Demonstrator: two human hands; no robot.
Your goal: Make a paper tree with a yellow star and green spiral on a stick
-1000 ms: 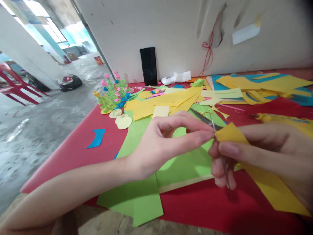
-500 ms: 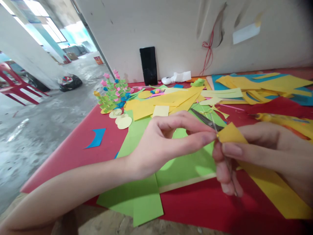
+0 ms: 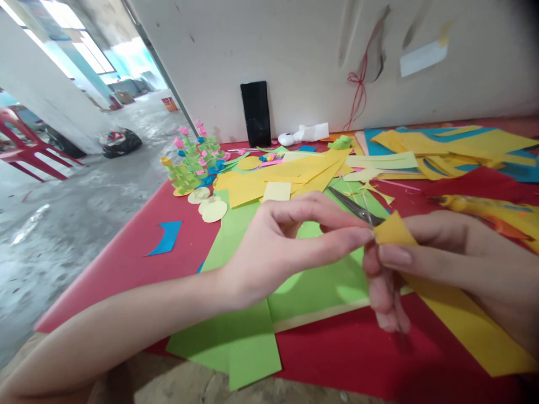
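Note:
My left hand (image 3: 290,244) is closed in a pinch, thumb and forefinger pressed on a thin wire-like stick (image 3: 367,206) where it meets the end of a yellow paper strip (image 3: 471,325). My right hand (image 3: 455,252) is closed around that strip, its thumb pressing the paper close to the stick. The strip's tip stands up above the thumb, and its long end hangs toward the lower right. Below the pinch, the stick runs down along the right fingers. Scissors (image 3: 357,207) lie just behind both hands, partly hidden by them.
Green paper sheets (image 3: 252,336) lie on the red tabletop (image 3: 337,359). Paper flowers (image 3: 197,157) stand at the back left near pale paper discs (image 3: 214,209). A phone (image 3: 256,114) leans on the wall. At right are a yellow glue gun (image 3: 484,206) and paper scraps (image 3: 458,147).
My right hand has shifted slightly left and up with the yellow strip, and its thumb sits closer to the left fingertips. My left hand has barely moved.

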